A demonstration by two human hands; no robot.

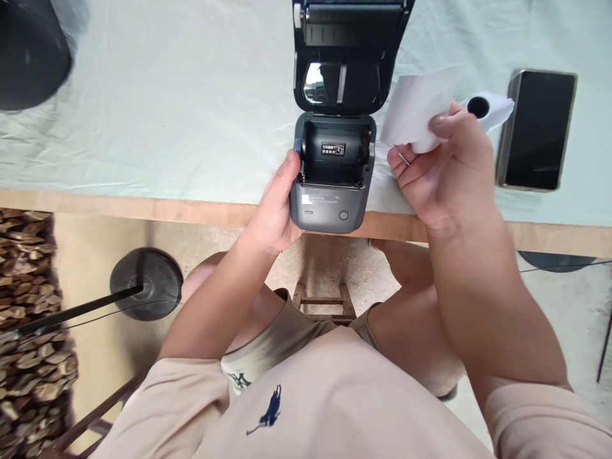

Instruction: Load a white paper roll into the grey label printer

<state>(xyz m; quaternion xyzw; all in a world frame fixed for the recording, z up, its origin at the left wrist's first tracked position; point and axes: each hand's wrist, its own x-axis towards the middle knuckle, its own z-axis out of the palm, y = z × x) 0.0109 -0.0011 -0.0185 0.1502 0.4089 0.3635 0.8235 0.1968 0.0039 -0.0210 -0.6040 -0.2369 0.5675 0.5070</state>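
Open printer at the table edge, paper roll held beside it.

The left hand [275, 207] wraps the printer [332, 182] from its left side, thumb on the upper corner, fingers hidden beneath; the body juts past the table [143, 127] edge, lid up and bay bare. Just right of the printer, the right hand [444, 172] pinches a roll [482, 109], its loose sheet fanning toward the lid. Right of those fingers a phone [538, 131] lies flat, close by; bare cloth spreads left of the left hand.

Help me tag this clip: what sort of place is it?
Probably a makeshift home or shed workspace: a cloth-covered table, stacked firewood, and a bare floor beneath.
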